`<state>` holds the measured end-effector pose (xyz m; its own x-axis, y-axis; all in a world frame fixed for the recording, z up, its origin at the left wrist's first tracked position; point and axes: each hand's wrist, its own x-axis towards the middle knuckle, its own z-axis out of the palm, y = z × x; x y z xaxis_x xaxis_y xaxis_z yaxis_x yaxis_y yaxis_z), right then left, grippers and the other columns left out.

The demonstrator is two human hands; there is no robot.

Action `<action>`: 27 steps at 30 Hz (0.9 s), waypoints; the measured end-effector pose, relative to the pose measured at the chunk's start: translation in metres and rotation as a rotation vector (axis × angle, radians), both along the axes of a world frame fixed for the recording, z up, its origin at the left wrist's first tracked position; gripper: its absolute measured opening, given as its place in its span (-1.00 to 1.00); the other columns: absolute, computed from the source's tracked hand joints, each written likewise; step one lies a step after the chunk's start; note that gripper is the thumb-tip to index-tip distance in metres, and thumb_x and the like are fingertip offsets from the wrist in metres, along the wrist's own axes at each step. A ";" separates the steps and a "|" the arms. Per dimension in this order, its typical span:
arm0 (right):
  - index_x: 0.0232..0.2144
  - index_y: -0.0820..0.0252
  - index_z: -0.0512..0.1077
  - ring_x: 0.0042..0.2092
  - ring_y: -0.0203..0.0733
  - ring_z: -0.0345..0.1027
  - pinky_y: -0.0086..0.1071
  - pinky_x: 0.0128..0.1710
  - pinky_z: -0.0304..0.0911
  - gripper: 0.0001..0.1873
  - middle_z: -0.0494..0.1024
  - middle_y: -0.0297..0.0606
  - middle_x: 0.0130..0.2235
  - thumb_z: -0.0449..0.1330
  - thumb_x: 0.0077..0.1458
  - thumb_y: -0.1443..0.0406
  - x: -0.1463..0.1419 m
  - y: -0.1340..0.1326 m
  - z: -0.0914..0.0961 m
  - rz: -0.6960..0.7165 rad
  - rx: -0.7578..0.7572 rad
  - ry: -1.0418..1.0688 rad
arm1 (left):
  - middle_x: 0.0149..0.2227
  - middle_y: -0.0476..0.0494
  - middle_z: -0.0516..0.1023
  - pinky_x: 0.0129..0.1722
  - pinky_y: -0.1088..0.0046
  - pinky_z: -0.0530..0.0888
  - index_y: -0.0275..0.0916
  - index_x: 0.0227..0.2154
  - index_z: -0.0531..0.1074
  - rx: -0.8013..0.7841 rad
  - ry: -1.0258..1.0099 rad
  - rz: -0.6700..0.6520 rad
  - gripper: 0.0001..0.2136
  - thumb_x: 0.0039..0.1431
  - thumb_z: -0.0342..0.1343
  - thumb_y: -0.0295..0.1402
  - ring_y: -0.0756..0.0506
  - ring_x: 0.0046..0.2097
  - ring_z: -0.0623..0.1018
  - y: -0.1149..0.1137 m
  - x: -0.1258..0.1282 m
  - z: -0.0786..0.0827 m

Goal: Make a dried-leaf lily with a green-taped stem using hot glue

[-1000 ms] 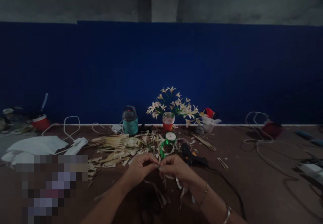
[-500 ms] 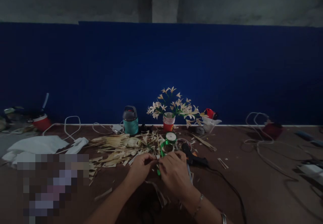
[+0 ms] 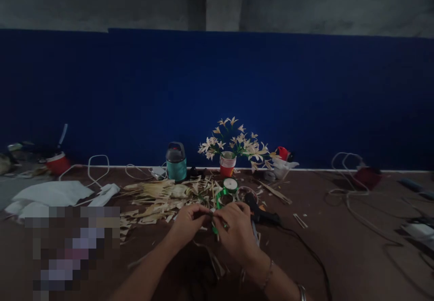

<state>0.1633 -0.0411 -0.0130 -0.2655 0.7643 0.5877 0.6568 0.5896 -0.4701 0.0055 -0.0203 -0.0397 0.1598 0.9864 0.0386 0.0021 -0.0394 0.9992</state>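
Fingertips pinched, my left hand [image 3: 190, 222] meets my right hand [image 3: 235, 228] over the near middle of the table. Whatever lies between the fingers is too small and dark to make out. A thin pale strip [image 3: 213, 191] rises just beyond the fingertips. Shiny green ribbon [image 3: 219, 198] curls behind my right hand, close to a round green spool with a white face [image 3: 230, 184]. To the right of that hand lies a black glue gun [image 3: 266, 215] with a cord. Dry corn husks [image 3: 159, 199] are spread to the left and beyond my left hand.
Pale flowers on green stems [image 3: 249, 147] stand in a stack of red-and-white paper cups [image 3: 227, 163]. A teal container with a dark lid [image 3: 176, 163] is left of them. White cloth [image 3: 50, 195] lies at left; cables [image 3: 349, 192] loop at right. A blue partition [image 3: 217, 79] borders the table.
My hands stay together, with small finger shifts. The pale strip now shows upright beyond the fingertips. The whole view has drifted slightly.
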 end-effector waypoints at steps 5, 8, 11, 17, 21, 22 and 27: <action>-0.57 0.18 0.48 -0.38 -0.22 0.33 -0.34 -0.26 0.12 -0.91 0.51 -0.33 -0.50 0.17 -0.14 0.40 0.004 0.010 0.002 0.071 -0.421 0.216 | -0.49 -0.07 0.53 -0.38 0.45 0.41 -0.28 -0.52 0.51 0.116 0.081 -0.039 -0.93 -0.14 0.18 -0.42 -0.05 -0.43 0.49 0.000 -0.005 0.003; -0.59 0.24 0.49 -0.53 -0.33 0.22 -0.47 -0.50 0.09 -0.93 0.45 -0.38 -0.60 0.20 -0.19 0.34 0.009 0.016 0.003 0.229 -0.749 0.394 | -0.47 -0.09 0.54 -0.33 0.46 0.39 -0.27 -0.54 0.51 0.201 0.141 -0.078 -0.94 -0.11 0.19 -0.40 -0.06 -0.39 0.49 -0.002 -0.006 0.007; -0.62 0.27 0.48 -0.62 -0.44 0.05 -0.53 -0.61 -0.05 -0.84 0.39 -0.42 -0.66 0.28 -0.25 0.25 0.016 0.017 0.006 0.379 -1.010 0.556 | -0.48 -0.09 0.53 -0.33 0.48 0.38 -0.27 -0.55 0.50 0.243 0.149 -0.086 -0.93 -0.10 0.19 -0.38 -0.05 -0.39 0.48 -0.007 -0.005 0.013; -0.66 0.26 0.44 -0.62 -0.45 0.08 -0.52 -0.59 -0.03 -0.78 0.40 -0.41 -0.65 0.30 -0.25 0.20 0.019 0.015 0.009 0.455 -1.195 0.645 | -0.51 -0.09 0.50 -0.40 0.51 0.35 -0.27 -0.57 0.48 0.240 0.151 -0.097 -0.90 -0.09 0.18 -0.34 -0.04 -0.43 0.45 -0.016 -0.001 0.023; -0.56 0.23 0.46 -0.48 -0.27 0.28 -0.42 -0.44 0.13 -0.91 0.48 -0.33 -0.54 0.22 -0.16 0.30 0.014 0.013 0.004 0.209 -0.747 0.371 | -0.58 -0.03 0.45 -0.46 0.54 0.32 -0.27 -0.61 0.44 0.155 0.187 0.003 -0.89 -0.11 0.17 -0.34 -0.02 -0.48 0.40 -0.014 0.002 0.021; -0.52 0.20 0.46 -0.41 -0.22 0.31 -0.35 -0.34 0.16 -0.95 0.50 -0.31 -0.50 0.20 -0.15 0.34 0.012 0.011 0.003 0.138 -0.557 0.273 | -0.61 0.00 0.43 -0.48 0.54 0.31 -0.27 -0.61 0.43 0.125 0.182 0.022 -0.88 -0.12 0.16 -0.33 -0.01 -0.51 0.38 -0.013 0.003 0.020; -0.49 0.14 0.41 -0.29 -0.20 0.26 -0.16 -0.02 -0.10 -0.89 0.47 -0.35 -0.47 0.12 -0.01 0.42 0.004 -0.002 -0.002 0.000 0.057 -0.082 | -0.65 0.06 0.37 -0.54 0.57 0.26 -0.27 -0.63 0.40 -0.004 0.079 0.084 -0.87 -0.16 0.18 -0.32 0.04 -0.56 0.32 -0.010 0.009 0.008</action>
